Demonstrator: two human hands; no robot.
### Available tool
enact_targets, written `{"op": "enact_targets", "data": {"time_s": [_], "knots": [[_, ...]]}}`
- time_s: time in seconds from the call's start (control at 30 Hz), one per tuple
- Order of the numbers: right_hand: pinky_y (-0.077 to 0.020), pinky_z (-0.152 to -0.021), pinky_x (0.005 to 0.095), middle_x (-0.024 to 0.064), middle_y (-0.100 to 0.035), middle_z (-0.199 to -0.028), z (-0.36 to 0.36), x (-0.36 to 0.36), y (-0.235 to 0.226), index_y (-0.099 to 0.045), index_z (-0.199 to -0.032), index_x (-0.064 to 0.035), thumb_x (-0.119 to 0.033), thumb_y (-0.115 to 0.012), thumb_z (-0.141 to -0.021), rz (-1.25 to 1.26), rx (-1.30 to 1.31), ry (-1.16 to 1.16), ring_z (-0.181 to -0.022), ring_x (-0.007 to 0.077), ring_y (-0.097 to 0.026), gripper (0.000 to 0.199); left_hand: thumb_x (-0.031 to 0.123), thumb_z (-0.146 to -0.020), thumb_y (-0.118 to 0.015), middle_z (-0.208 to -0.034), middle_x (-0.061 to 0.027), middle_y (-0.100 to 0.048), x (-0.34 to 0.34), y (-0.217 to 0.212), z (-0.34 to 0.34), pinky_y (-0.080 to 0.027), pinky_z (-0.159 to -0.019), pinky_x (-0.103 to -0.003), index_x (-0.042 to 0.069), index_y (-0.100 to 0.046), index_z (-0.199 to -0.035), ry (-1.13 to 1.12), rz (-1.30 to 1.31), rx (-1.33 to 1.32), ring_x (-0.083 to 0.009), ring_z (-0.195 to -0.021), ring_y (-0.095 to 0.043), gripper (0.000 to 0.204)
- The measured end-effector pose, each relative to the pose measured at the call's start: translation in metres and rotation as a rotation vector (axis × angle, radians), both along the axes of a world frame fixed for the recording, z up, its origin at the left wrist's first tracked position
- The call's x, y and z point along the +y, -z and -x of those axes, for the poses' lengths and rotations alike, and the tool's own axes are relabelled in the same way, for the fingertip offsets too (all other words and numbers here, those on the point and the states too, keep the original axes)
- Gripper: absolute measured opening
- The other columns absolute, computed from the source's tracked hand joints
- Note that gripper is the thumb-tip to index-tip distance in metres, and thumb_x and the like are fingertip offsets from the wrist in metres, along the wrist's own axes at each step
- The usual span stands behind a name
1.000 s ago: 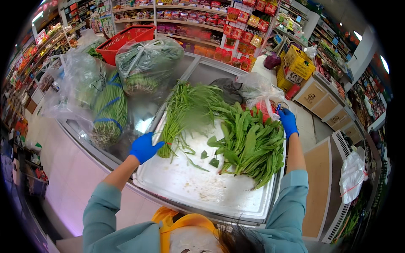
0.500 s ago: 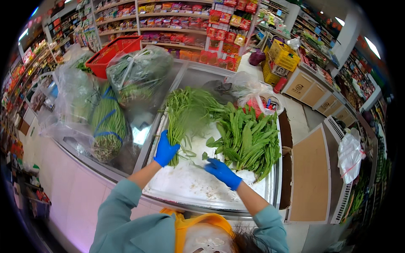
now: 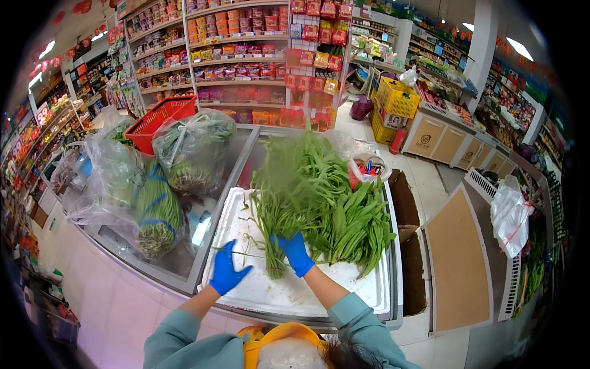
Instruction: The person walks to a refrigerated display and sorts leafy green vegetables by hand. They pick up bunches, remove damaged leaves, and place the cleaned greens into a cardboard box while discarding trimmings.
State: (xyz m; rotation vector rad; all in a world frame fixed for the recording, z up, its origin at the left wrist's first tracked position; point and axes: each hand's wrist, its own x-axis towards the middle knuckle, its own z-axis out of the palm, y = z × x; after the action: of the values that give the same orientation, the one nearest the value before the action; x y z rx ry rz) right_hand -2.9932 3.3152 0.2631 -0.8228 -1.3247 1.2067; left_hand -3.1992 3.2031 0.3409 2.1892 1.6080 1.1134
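A bunch of long-stemmed leafy greens (image 3: 270, 209) lies on a white foam tray (image 3: 236, 295), its cut stem ends toward me. My right hand (image 3: 297, 253), in a blue glove, is closed against the right side of the stems near their lower end, with part of its fingers hidden. To the left of the bunch, my blue-gloved left hand (image 3: 228, 269) has its thumb and fingers spread. A thin loose stem (image 3: 246, 252) crosses by its fingertips. Broad-leafed greens (image 3: 362, 227) are heaped on the tray's right side. The bunch's upper leaves are blurred.
Left of the tray, a bagged bundle of greens (image 3: 193, 154), a blue-banded bundle (image 3: 158, 215) and a red basket (image 3: 161, 122) sit on a glass-topped case. A white plastic bag (image 3: 372, 166) lies beyond the greens. Cardboard (image 3: 412, 264) stands along the right edge.
The bunch has moved right and toward me, against the heap. My left hand has let go of it and opened; my right hand has come to its stems. The view has tilted upward.
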Motion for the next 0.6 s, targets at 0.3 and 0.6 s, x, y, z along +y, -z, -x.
{"op": "enact_targets", "data": {"time_s": [0.3,0.6], "knots": [[-0.0439,-0.080,0.0315,0.0092,-0.060,-0.106,0.000,-0.014,-0.046,-0.054,-0.110,0.0006,-0.015,-0.070,-0.073,-0.246,-0.318,0.001,-0.092,0.0188,-0.056,0.044,0.031,-0.074,-0.064,-0.103,-0.0192,-0.057,0.022,0.097,0.119,-0.044,-0.078,-0.043,0.001,-0.022,-0.133,-0.296,0.582,0.552,-0.0334,-0.093,-0.056,0.078],[-0.0429,-0.083,0.0304,0.0104,-0.057,-0.111,-0.001,-0.011,-0.091,-0.052,-0.113,0.0011,-0.019,-0.062,-0.080,0.131,0.070,-0.255,-0.096,0.0169,-0.054,0.041,0.034,-0.072,-0.071,-0.125,-0.0168,-0.044,0.061,-0.018,0.030,-0.033,-0.097,-0.034,0.001,-0.027,-0.133,0.333,0.516,-0.370,-0.0259,-0.118,-0.041,0.082]]}}
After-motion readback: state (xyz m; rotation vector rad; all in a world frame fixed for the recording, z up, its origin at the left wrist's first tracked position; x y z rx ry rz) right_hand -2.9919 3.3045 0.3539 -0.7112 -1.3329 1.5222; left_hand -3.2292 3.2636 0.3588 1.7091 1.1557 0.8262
